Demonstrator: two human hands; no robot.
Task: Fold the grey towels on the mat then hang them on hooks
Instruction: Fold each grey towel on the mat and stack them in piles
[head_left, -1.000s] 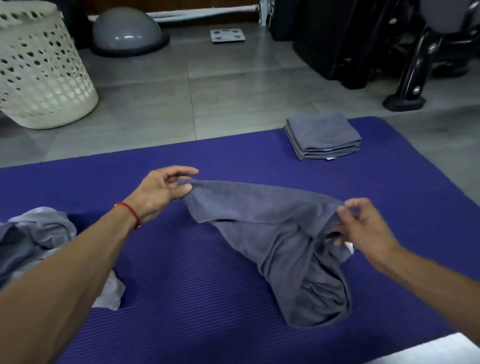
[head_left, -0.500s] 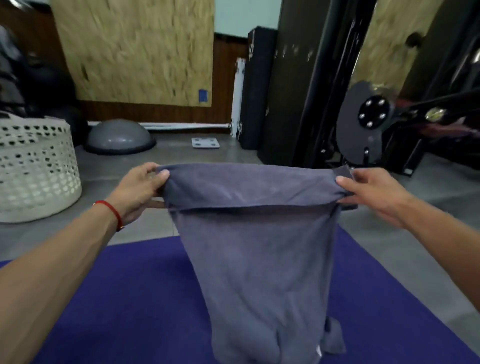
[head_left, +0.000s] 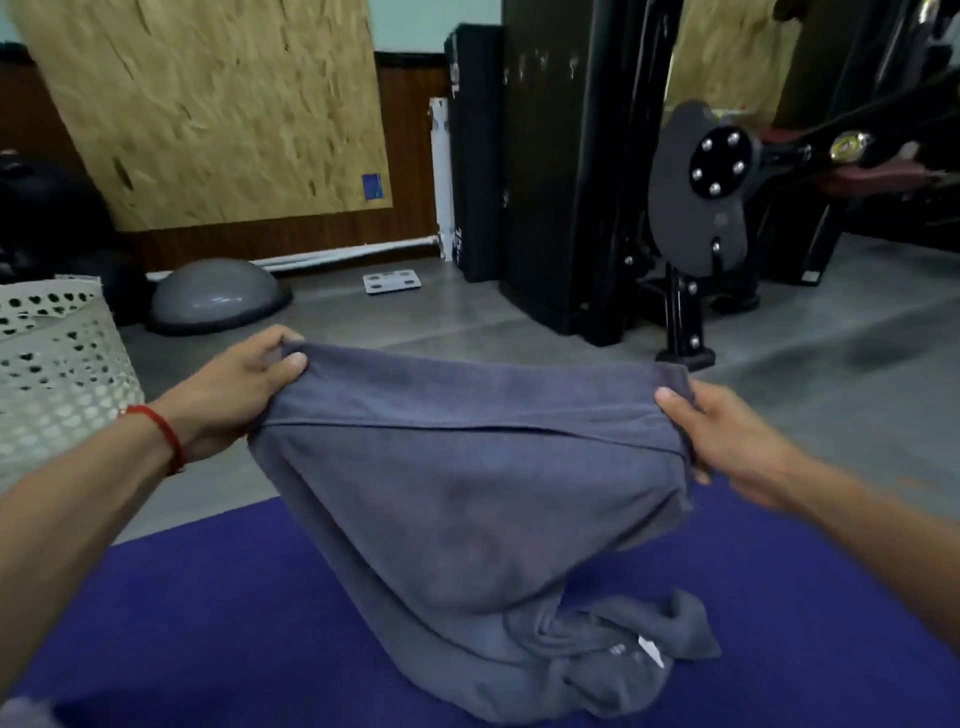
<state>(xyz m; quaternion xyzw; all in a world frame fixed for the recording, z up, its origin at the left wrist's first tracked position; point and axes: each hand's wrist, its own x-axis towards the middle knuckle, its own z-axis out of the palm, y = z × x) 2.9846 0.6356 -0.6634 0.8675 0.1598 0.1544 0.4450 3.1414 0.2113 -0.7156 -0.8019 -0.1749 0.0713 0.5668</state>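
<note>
A grey towel (head_left: 467, 499) is stretched between my two hands above the purple mat (head_left: 208, 623). My left hand (head_left: 244, 387) pinches its upper left corner, thumb on top. At the upper right corner my right hand (head_left: 722, 441) grips the cloth. The top edge is doubled over in a band. The towel's lower end lies bunched on the mat, with a white label showing there. The stack of folded towels and the hooks are out of view.
A white perforated laundry basket (head_left: 57, 374) stands on the floor at left. Behind it sit a grey half-dome balance trainer (head_left: 218, 296) and a small white scale (head_left: 392, 280). A black gym machine (head_left: 696, 208) fills the right background.
I have lifted the towel off the mat and spread it between both hands. Since half a second ago the hands have come lower and the towel's bottom has bunched on the mat.
</note>
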